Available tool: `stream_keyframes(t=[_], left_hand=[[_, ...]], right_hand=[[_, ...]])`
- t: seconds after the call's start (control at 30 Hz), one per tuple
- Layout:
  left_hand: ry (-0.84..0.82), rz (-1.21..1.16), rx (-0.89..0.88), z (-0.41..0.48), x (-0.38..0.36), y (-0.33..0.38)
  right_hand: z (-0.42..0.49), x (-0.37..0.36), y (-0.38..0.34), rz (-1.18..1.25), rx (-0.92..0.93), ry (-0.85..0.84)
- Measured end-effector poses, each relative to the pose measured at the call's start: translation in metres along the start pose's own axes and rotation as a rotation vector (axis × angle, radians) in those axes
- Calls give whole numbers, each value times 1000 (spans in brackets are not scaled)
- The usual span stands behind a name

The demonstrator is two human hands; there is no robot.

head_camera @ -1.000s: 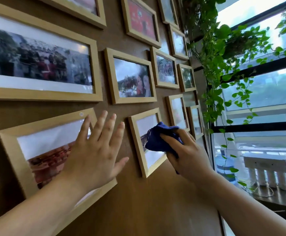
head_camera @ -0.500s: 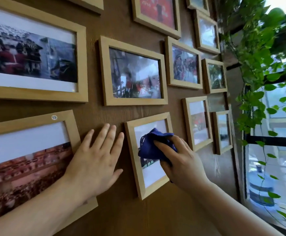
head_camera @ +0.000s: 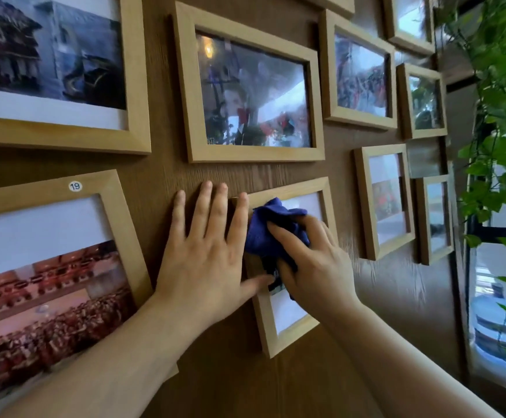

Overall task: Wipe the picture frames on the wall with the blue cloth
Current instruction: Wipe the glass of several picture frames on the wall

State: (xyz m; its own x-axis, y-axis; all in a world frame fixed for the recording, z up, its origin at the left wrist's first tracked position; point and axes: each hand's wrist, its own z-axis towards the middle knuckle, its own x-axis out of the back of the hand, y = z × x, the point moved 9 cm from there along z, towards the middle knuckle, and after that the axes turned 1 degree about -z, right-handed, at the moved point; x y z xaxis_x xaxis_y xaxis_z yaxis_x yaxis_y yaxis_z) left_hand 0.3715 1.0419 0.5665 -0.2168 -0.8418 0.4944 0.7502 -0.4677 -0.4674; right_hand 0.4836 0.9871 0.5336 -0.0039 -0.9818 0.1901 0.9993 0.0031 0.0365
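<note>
Several light wooden picture frames hang on a brown wood-grain wall. My right hand point(head_camera: 312, 260) presses a bunched blue cloth point(head_camera: 271, 229) against the glass of a small upright frame point(head_camera: 275, 336) at the centre. My left hand point(head_camera: 206, 254) lies flat on the wall beside that frame, fingers spread, with the forefinger and thumb touching the frame's left edge. A larger frame with a "19" sticker point(head_camera: 75, 186) hangs to the left, partly behind my left forearm.
A wide frame point(head_camera: 251, 86) hangs right above my hands, with more frames point(head_camera: 381, 203) to the right. Green trailing vines point(head_camera: 496, 122) hang at the far right beside a window. A water jug point(head_camera: 499, 330) shows through the glass.
My left hand slid right, off the "19" frame, to the edge of the small frame. The right hand kept the cloth on that frame's glass. The view moved closer and to the left.
</note>
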Motion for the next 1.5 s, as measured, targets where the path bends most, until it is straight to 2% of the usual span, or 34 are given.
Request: stream_keyframes(t=[0.23, 0.43, 0.7, 0.97, 1.33, 1.43, 1.5], left_hand=[[2, 31, 30, 3, -7, 0], [-31, 69, 47, 3, -6, 2], [-42, 118, 52, 4, -6, 3], [-48, 154, 54, 5, -5, 4], [-52, 184, 50, 4, -8, 3], [-45, 178, 52, 4, -7, 4], [-49, 177, 56, 4, -7, 4]], right_hand=[[2, -9, 19, 34, 75, 14], [8, -7, 72, 24, -74, 18], [-26, -18, 21, 199, 30, -51], [-12, -14, 70, 133, -76, -14], [-69, -26, 22, 166, 211, -139], [-75, -26, 30, 131, 283, -157], [-75, -25, 44, 103, 266, -147]])
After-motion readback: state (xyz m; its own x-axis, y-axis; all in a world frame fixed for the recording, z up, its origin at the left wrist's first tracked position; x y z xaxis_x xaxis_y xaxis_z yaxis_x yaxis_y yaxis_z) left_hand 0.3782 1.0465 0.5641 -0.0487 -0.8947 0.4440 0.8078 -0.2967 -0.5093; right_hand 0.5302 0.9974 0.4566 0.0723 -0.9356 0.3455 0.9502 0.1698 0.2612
